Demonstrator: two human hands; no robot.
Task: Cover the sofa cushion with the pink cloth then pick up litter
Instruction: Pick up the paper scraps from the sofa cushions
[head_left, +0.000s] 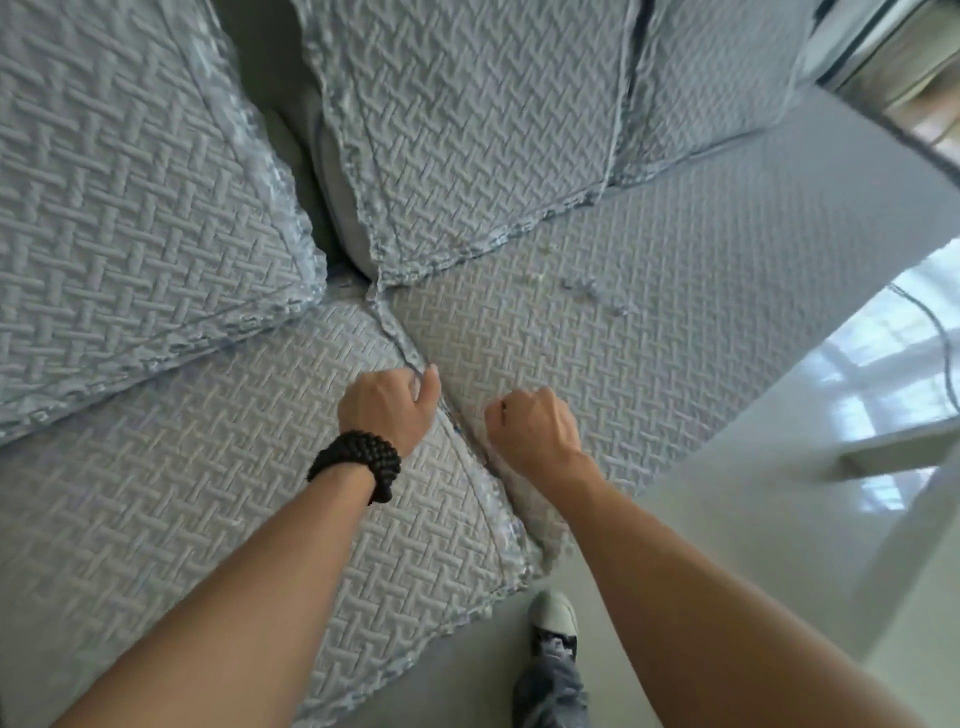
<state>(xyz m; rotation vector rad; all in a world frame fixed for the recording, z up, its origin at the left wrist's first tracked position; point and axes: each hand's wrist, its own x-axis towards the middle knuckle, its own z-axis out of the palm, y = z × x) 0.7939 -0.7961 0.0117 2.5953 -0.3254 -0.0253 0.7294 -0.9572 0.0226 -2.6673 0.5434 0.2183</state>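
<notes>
item: quilted cloth (291, 499) — we are seeing it grey-blue here rather than pink; it is lying over the near seat cushion (649, 332) region, its frilled edge running along the seam between the two seat cushions.

hands, relative to that seam: our left hand (387, 408) is sitting just left of it, closed, thumb and fingers pinching the frilled edge. our right hand (532, 423) is sitting just right of it, curled into a fist; whether it is gripping fabric we cannot tell.

step, as we are judging it: tucking the edge into the seam. we are advising an even pull with both hands, keeping the edge straight.

litter (592, 291): small scraps are lying beyond the seam, well apart from both hands.
</notes>
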